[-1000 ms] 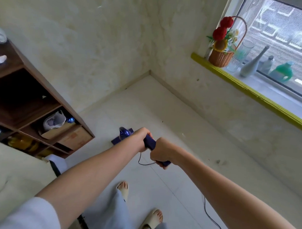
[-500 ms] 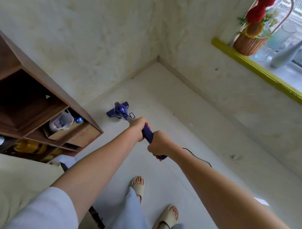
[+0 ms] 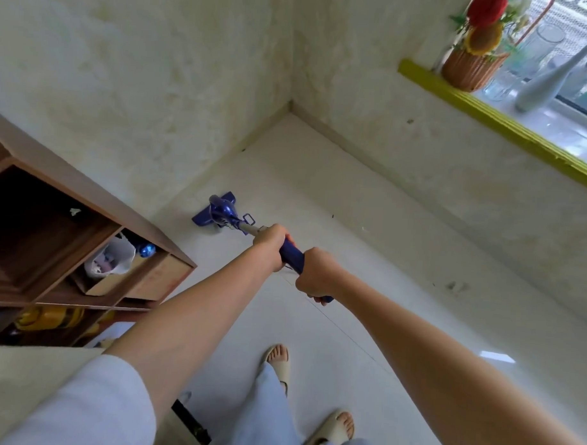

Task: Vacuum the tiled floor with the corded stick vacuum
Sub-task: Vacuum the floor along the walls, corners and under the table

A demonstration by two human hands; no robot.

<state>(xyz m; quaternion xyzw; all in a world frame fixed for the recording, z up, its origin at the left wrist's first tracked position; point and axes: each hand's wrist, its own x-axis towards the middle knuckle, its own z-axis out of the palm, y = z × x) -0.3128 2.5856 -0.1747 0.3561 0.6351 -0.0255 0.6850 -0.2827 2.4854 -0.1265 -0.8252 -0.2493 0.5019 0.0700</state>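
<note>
Fingers of the left hand (image 3: 269,243) and right hand (image 3: 317,276) curl around the glossy blue plastic handle (image 3: 291,255) of the stick vacuum (image 3: 224,215), its flat head resting on the pale tiled floor (image 3: 320,176) near the wall. Beside it, a wooden shelf (image 3: 69,221) holds a white bag (image 3: 112,261); a woven basket (image 3: 472,67) holds flowers.

I see bare forearms, with a white short sleeve (image 3: 89,405) on the left arm only. Loose pale blue trousers (image 3: 265,417) cover the legs. Both feet wear cream open-toed slide sandals (image 3: 328,430), toes showing.
</note>
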